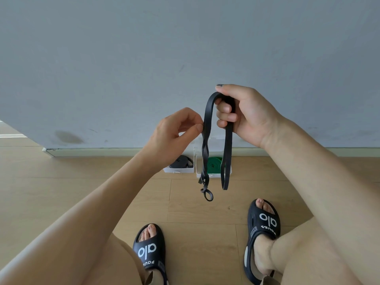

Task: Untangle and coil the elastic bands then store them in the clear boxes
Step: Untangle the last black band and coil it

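A long black elastic band (227,153) hangs in front of me, draped over the fingers of my right hand (244,114), which is closed around its top loop. Its left strands are twisted and end in a small knot-like curl low down. My left hand (174,134) pinches those left strands between thumb and forefinger just below the top. On the floor by the wall stand two clear boxes: the left box (178,171) holds a coiled black band (182,162), the right box (198,165) holds a coiled green band (214,164).
A grey wall with a skirting strip (102,152) rises right behind the boxes. The floor is light wood planks (61,171). My two feet in black slides (149,249) (264,225) rest near the bottom of the view.
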The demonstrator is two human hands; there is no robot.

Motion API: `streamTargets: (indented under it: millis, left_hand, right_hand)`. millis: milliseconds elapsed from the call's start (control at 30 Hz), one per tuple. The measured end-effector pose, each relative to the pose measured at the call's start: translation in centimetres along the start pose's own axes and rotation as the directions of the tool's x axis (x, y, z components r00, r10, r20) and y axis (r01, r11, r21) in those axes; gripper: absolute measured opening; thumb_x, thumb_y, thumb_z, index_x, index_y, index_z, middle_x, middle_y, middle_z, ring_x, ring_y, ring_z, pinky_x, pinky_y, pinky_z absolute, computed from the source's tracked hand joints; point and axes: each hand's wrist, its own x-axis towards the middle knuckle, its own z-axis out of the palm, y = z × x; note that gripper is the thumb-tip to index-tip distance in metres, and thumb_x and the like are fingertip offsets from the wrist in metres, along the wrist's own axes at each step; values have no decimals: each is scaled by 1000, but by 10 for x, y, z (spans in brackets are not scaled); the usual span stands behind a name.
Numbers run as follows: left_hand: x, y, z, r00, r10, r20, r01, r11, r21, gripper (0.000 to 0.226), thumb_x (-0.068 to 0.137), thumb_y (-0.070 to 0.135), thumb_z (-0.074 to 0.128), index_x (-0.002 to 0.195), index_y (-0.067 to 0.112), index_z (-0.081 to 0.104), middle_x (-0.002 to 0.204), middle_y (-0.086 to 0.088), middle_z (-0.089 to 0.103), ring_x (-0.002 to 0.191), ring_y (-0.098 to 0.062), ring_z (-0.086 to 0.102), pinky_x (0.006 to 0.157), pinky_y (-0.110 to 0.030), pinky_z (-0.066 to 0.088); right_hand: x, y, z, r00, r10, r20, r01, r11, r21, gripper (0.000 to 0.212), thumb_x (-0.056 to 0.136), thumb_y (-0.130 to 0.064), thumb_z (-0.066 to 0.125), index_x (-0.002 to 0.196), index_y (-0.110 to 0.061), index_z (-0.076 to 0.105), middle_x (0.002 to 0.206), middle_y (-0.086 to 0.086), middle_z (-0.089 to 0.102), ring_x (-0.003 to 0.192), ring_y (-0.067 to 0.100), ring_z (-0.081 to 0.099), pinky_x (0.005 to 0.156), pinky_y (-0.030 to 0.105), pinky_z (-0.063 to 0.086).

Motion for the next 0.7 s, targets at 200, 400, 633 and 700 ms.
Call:
streamTargets:
  millis: [200,400,633,700]
  left_hand:
    - [-1,3,1,1000,19,13,-18,999,-35,14,94,9,72,91,9,58,86,-6,67,85,-11,70,87,-16,51]
    - [1,4,0,996,-81,-34,79,995,-53,10,96,14,70,91,10,61,91,-13,76,86,-23,71,83,-38,53]
    - [6,3,-13,971,-237,-19,225,943,-246,7,89,9,77,87,5,72,85,0,76,83,-9,70,84,-20,54]
    - [5,0,-18,965,-261,0,252,932,-261,11,88,8,77,84,3,68,83,-1,75,82,-9,69,83,-18,54]
  right_hand:
    - [-1,1,1,999,6,45,-7,1000,19,32,107,-24,49,77,-14,53,62,4,49,55,22,58,65,33,58]
    - [-2,-2,2,1000,-13,-1,13,1000,26,33,107,-24,49,77,-11,57,64,5,58,62,25,68,64,33,59]
    - [2,0,-11,995,-52,-84,36,982,-185,30,101,-21,51,72,-14,51,58,3,51,51,20,48,54,30,38]
    - [2,1,-15,994,-80,-71,52,943,-328,31,99,-20,51,69,-13,51,57,5,52,46,18,35,51,30,30]
